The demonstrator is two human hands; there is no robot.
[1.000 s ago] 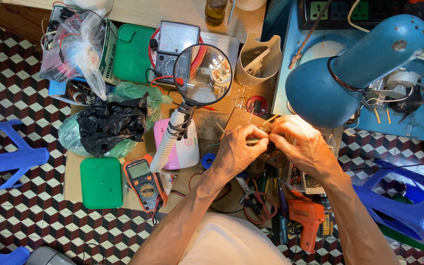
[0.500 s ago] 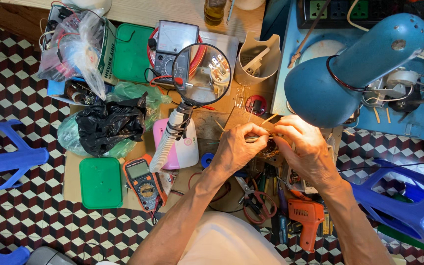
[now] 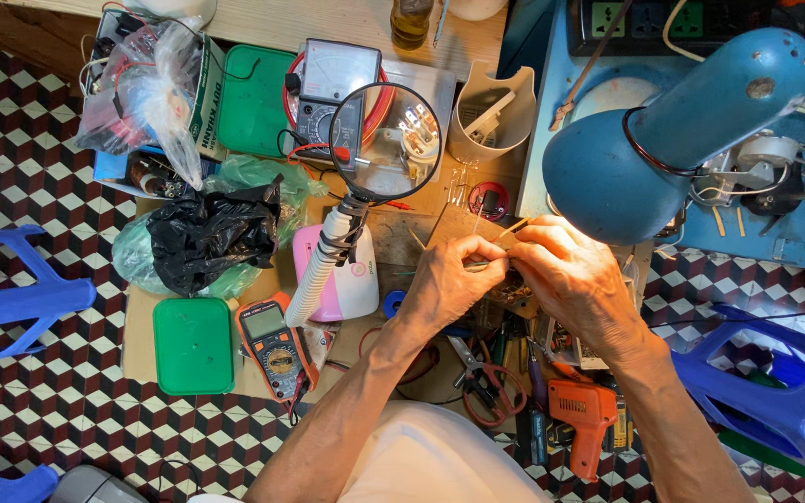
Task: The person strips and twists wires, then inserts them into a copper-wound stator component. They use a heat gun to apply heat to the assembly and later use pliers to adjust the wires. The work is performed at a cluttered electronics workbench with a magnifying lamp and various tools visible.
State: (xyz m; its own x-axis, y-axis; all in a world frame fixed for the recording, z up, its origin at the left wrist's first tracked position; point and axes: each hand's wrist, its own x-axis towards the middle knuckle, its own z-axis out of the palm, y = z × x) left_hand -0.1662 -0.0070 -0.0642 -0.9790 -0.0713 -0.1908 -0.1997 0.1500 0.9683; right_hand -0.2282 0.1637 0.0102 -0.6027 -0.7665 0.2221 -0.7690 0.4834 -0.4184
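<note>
My left hand (image 3: 447,281) and my right hand (image 3: 578,279) meet over a brown board (image 3: 457,225) in the middle of the cluttered work surface. The left fingers pinch a thin metal piece (image 3: 479,265) that points toward the right hand. The right hand closes over a small circuit board (image 3: 514,291) with tiny parts, mostly hidden under the fingers. A thin stick (image 3: 512,227) pokes out just above the right hand's knuckles.
A magnifying glass (image 3: 386,142) on a flexible neck stands left of my hands, and a blue desk lamp (image 3: 645,140) stands to the right. An orange multimeter (image 3: 274,346), green boxes (image 3: 192,345), black bag (image 3: 209,235), red-handled pliers (image 3: 483,384) and orange tool (image 3: 585,410) lie around. Blue stools (image 3: 11,296) flank the area.
Both hands stay together over the brown board. The fingers have shifted slightly around the small board. Nothing else has moved.
</note>
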